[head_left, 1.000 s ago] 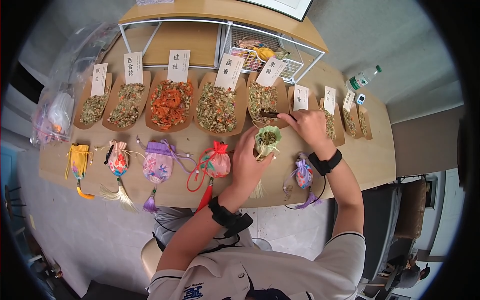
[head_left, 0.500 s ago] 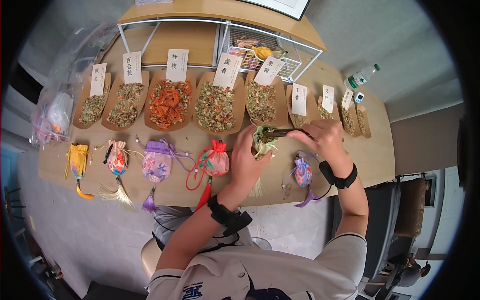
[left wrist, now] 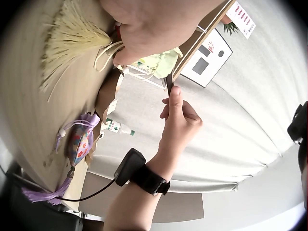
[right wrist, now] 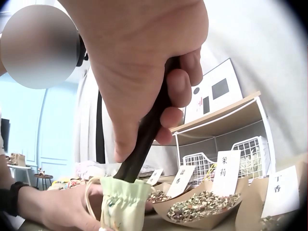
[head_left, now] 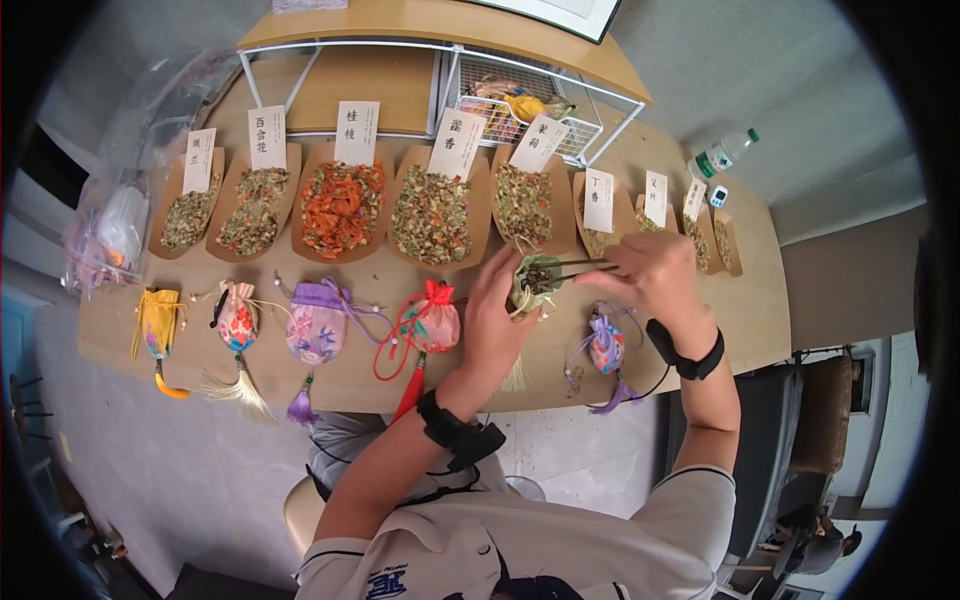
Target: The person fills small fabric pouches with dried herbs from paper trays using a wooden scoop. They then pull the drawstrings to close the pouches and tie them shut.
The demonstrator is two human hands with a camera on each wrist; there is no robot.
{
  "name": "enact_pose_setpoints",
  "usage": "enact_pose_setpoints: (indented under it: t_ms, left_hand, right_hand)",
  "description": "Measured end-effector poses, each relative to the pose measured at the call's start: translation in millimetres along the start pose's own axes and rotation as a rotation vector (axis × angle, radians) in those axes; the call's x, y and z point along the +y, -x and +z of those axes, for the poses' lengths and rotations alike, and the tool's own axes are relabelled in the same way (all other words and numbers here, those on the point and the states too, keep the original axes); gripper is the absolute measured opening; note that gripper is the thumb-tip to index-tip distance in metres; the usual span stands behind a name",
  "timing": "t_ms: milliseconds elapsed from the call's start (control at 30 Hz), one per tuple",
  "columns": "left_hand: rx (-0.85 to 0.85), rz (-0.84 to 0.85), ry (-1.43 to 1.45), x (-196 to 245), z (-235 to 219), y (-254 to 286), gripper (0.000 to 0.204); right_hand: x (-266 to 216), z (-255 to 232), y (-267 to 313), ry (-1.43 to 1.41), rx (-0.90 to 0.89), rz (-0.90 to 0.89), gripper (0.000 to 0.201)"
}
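My left hand (head_left: 492, 322) holds a small light green drawstring pouch (right wrist: 126, 201) upright with its mouth open, and dried herbs show inside. A cream tassel (left wrist: 77, 38) hangs below the pouch. My right hand (head_left: 655, 272) grips a dark, slender tool (right wrist: 144, 139) by its upper part, and the tool's lower end dips into the pouch mouth. Inside the pouch that end is hidden. Nearest to the right hand on the table lies a purple floral pouch (head_left: 605, 345) with a tassel. A tray of mixed dried herbs (head_left: 525, 200) stands just behind the pouch.
Several labelled paper trays, one with orange pieces (head_left: 340, 205), line the back of the table. Along the front lie a red pouch (head_left: 436, 325), a large lilac pouch (head_left: 318, 335) and others. A white-framed shelf (head_left: 540, 55), wire basket (head_left: 590, 140) and bottle (head_left: 728, 155) stand behind.
My right hand has moved from in front of the herb trays, lowering the dark tool from above the green pouch into its mouth. The left hand has stayed around the pouch.
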State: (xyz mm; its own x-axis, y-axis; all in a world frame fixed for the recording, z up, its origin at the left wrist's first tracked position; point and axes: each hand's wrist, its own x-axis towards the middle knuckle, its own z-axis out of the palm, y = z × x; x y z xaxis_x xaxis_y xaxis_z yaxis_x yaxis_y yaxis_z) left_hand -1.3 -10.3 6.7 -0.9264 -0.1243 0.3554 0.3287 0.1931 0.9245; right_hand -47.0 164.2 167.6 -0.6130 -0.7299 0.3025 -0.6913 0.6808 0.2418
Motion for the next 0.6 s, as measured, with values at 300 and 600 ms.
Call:
enact_pose_setpoints:
  t_ms: [300, 600]
  left_hand:
    - [0.001, -0.027, -0.013, 1, 0, 1, 0.069]
    - [-0.017, -0.023, 0.029, 2, 2, 0, 0.069]
  right_hand:
    - [51, 64, -4, -0.059, -0.225, 0.392, 0.061]
    - [46, 85, -14, -0.273, -0.384, 0.548, 0.061]
